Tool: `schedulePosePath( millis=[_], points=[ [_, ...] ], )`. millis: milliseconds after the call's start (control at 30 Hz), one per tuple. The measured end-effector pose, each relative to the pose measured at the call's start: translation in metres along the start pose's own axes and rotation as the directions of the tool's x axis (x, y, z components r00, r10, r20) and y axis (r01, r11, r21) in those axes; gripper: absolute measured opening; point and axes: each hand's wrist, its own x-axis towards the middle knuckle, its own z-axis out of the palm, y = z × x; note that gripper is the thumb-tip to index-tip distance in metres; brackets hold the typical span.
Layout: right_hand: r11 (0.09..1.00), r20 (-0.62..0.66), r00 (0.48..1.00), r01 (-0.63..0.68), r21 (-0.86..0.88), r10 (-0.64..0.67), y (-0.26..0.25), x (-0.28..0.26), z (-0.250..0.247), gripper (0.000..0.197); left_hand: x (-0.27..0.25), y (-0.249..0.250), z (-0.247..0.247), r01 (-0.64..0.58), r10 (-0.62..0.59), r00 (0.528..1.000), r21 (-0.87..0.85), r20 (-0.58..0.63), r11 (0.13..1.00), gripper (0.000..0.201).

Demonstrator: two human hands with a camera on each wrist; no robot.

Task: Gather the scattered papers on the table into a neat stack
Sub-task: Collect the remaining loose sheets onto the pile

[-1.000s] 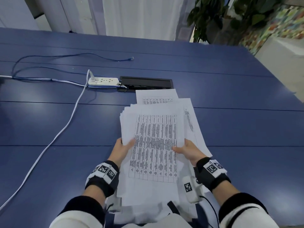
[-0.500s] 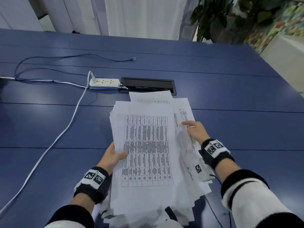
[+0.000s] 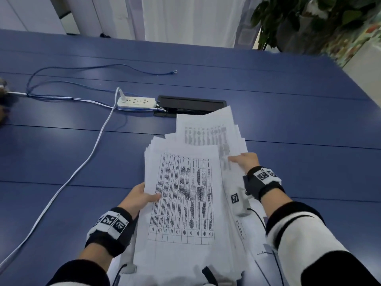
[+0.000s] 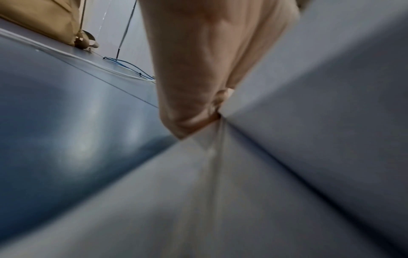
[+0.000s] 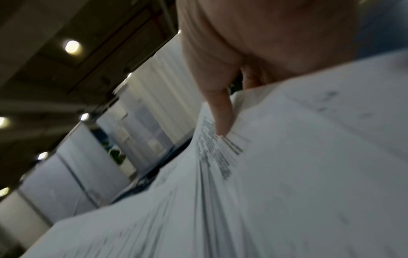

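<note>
Hands, two, gripping one paper pile (image 3: 185, 203).

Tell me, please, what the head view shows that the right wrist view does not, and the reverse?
Only the head view shows the left hand gripping the paper stack's left edge, the white power strip, the blue cable and the blue table. Only the right wrist view shows ceiling lights and, close up, a finger lying on top of the fanned sheets. Both show the right hand holding the loose sheets at the stack's right side, and the white curtain behind.
</note>
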Motion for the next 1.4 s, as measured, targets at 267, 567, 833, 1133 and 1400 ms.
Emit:
schedulePosePath(
  millis=[267,567,833,1133,1400],
  points=[
    [0.990,-0.220,0.972,0.055,-0.131,-0.083,0.028,-0.001,-0.052,0.008,-0.007,-0.003,-0.004,-0.115,0.110,0.990,-0.054,-0.085,0.992,0.029],
    [0.960,-0.224,0.972,0.009,-0.278,-0.074,0.039,-0.002,-0.052,0.010,-0.003,-0.013,-0.060,-0.140,0.064,0.971,-0.336,-0.228,0.931,0.064],
    [0.848,-0.112,0.993,-0.032,-0.528,-0.032,0.028,-0.015,-0.032,0.036,-0.012,0.011,-0.039,-0.182,0.119,0.971,-0.322,-0.207,0.929,0.024],
    [0.817,0.151,0.977,0.211,-0.536,-0.154,0.040,-0.056,0.003,0.040,0.007,0.008,0.002,-0.095,0.074,0.994,-0.304,-0.081,0.948,0.035],
    [0.973,-0.024,0.994,0.098,-0.210,-0.105,0.049,-0.065,0.001,0.040,0.002,0.011,0.024,0.038,0.127,0.932,0.441,-0.339,0.897,0.044]
  ],
)
